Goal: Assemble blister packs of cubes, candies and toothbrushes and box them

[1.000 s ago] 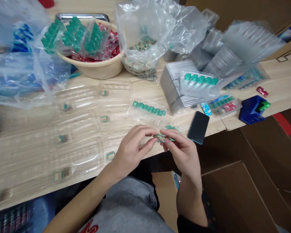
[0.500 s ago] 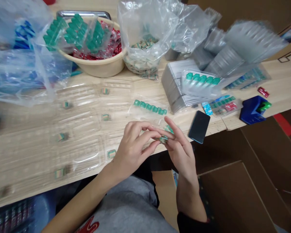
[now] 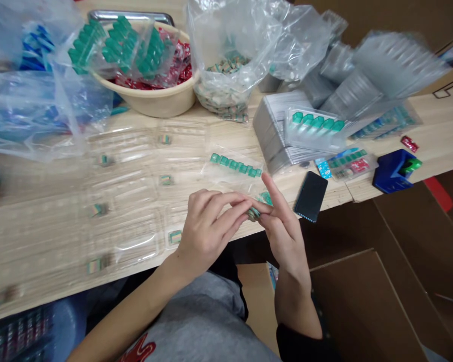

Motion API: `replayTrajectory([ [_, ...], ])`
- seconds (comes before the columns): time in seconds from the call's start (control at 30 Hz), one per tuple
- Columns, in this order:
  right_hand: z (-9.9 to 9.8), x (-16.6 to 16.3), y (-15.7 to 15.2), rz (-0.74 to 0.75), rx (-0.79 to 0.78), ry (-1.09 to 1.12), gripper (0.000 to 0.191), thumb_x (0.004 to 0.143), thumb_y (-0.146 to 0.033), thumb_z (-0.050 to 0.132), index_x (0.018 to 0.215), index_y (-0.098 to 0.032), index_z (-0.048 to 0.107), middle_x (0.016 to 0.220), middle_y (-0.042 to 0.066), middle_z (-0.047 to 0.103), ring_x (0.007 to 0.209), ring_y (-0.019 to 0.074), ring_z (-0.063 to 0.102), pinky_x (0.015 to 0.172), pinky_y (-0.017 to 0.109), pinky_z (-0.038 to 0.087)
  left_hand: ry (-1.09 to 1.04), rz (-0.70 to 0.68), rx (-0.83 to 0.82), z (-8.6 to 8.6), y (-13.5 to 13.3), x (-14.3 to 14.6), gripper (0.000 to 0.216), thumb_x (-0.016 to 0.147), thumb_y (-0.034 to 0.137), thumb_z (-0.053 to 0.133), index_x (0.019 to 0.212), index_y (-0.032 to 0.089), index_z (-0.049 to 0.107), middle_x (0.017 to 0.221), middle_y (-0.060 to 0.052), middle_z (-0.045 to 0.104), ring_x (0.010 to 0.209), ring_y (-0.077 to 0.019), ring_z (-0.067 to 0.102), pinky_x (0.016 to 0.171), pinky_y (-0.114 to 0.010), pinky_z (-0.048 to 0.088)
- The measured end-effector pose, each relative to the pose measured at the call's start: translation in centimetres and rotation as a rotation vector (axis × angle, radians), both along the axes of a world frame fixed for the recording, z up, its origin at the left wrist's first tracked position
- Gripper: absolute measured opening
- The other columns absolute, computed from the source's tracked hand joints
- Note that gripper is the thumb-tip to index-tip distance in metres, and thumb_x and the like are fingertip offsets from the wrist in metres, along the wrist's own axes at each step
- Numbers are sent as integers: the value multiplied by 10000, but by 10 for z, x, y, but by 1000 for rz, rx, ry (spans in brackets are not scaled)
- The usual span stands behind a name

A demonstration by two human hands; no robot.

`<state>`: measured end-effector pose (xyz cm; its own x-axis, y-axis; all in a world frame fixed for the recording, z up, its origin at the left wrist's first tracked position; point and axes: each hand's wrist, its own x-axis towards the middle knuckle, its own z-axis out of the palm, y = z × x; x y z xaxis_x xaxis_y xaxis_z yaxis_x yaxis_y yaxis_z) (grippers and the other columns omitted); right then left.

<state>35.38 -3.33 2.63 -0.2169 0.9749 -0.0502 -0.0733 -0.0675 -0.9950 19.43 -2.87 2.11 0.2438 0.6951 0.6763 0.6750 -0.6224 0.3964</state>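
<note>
Hands (image 3: 206, 236) near phone (image 3: 311, 196); green bits (image 3: 266, 198) seemingly part hidden.

A mottled grey top (image 3: 202, 322) fills the bottom centre of the frame, with a red, curving marking (image 3: 141, 349) at its lower left. A black sleeve (image 3: 302, 344) ends on the right forearm (image 3: 296, 306); the left forearm (image 3: 136, 306) is bare. The left grip (image 3: 207, 223) and right grip (image 3: 285, 229) are ungloved hands.

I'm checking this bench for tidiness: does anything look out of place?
Mildly, yes: one small red packet lies alone on the right of the tabletop, away from the red pieces in the cream basin. The black phone also sits near the front edge.
</note>
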Motion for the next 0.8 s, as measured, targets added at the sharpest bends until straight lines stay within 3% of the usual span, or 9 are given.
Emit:
replayTrajectory([
  [0.17, -1, -10, 2, -10, -59, 122, 633, 916, -169, 392, 1512, -346, 276, 1275, 7, 662, 1224, 178, 608, 1027, 422, 508, 29, 35, 46, -4, -1, 2, 177, 888, 127, 623, 1057, 175, 642, 973, -64, 707, 902, -210, 548, 818, -368, 436],
  [0.33, -4, -14, 2, -38, -20, 140, 558, 920, -205, 435, 1460, -337, 389, 1282, 20, 658, 1250, 193, 591, 1107, 460, 436, -28, 0, -66, -3, -3, 2, 93, 912, 150, 590, 997, 189, 587, 997, -53, 684, 937, -194, 574, 846, -348, 447],
  [0.53, -7, -18, -3, -77, 20, 186, 372, 951, -257, 518, 1298, -374, 582, 1391, -20, 577, 1320, 182, 529, 1142, 429, 421, -240, 7, -211, -4, 0, -4, 95, 915, 169, 595, 978, 217, 542, 946, -6, 682, 916, -151, 623, 833, -305, 489],
  [0.8, -25, -42, -11, -106, -27, -88, 450, 919, -248, 595, 1357, -339, 549, 1427, 13, 543, 1328, 188, 520, 1194, 442, 328, -59, 159, 12, -18, -7, -27, 134, 970, 183, 512, 1069, 169, 601, 994, -24, 744, 939, -133, 659, 890, -314, 529],
])
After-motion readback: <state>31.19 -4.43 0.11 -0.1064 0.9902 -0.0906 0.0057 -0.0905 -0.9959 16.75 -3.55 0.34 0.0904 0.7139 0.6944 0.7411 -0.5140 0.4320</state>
